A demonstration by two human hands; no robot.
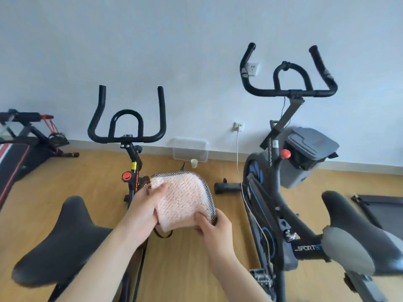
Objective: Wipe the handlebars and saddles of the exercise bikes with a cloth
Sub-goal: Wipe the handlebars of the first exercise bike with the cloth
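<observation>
Cloth [183, 199], pink with a checkered edge, is pinched in mid-air between both bikes by the left hand [146, 205] and right hand [214, 225]; its dangling loop could snag the left bike's frame.

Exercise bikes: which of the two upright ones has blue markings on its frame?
The right-hand bike, with blue accents on its black frame and flywheel cover and a grey-tipped saddle. The left bike shows red and yellow details and an all-black saddle.
</observation>
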